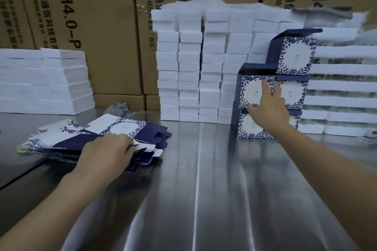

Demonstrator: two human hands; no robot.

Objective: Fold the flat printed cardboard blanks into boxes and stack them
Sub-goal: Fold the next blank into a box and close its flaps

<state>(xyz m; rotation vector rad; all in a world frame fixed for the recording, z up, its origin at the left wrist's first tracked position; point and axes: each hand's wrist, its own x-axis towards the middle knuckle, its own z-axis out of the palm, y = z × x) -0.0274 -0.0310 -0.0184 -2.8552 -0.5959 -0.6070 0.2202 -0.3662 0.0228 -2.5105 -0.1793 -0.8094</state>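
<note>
Fingers of the right hand are lying straight and spread against a folded box, gripping nothing.

The box is sitting in the upper left of the blue-and-white stacked boxes at the far right of the steel surface, the right arm reaching out long. The left hand is lying palm down on the pile of flat blanks at the left, its fingers curling over the top blank's near edge, forearm angling in from the lower left. White blocks are standing stacked behind.
</note>
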